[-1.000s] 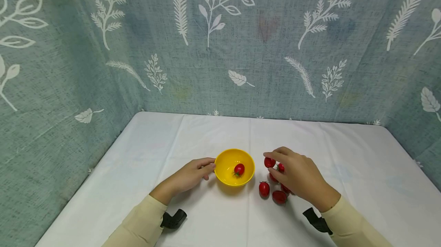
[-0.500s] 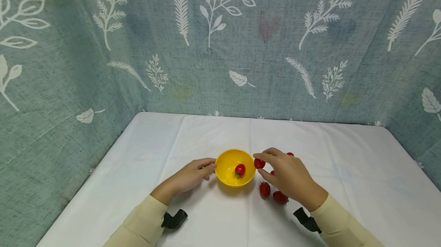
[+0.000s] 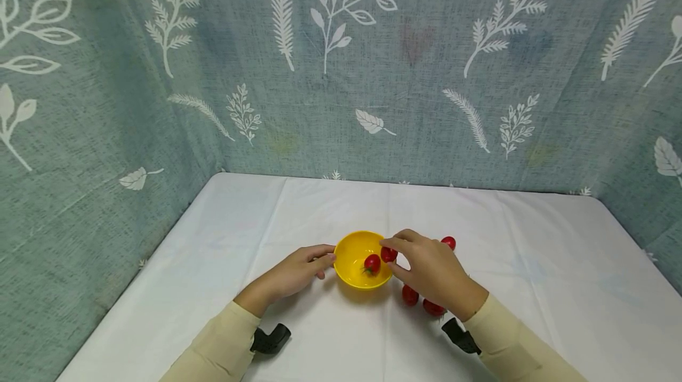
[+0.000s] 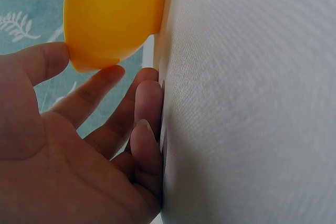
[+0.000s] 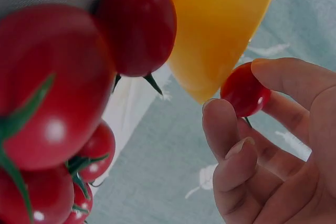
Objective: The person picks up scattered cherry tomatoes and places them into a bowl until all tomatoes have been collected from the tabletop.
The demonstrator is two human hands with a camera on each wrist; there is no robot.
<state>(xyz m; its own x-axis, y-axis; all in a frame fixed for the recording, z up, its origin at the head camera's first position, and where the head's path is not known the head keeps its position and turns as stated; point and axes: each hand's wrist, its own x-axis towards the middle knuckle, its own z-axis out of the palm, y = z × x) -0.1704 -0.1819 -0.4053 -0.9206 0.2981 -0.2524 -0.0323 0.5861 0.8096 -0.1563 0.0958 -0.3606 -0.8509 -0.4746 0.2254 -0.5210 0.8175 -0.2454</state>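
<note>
My left hand [image 3: 299,269] holds the left edge of a small yellow bowl [image 3: 348,275], thumb at the rim and index finger against the outer side, as the left wrist view shows [image 4: 115,19]. One red cherry tomato [image 3: 372,263] lies inside the bowl. Over the bowl's right rim, my right hand [image 3: 431,269] pinches another cherry tomato [image 5: 244,90] between thumb and index finger. More cherry tomatoes rest on the cloth right of the bowl: one tomato [image 3: 410,295], another [image 3: 434,307] and a farther one [image 3: 449,243]. The right hand hides others in the head view.
A white cloth [image 3: 319,334] covers the table. Green-grey curtains [image 3: 298,121] with white leaf prints stand at the back and sides. A black wrist mount [image 3: 270,339] sits at the left cuff, another mount [image 3: 460,336] at the right.
The right hand has moved left with its pinched tomato, from above the loose tomatoes to the bowl's right rim. The far tomato has come into sight. The left hand and bowl stay put.
</note>
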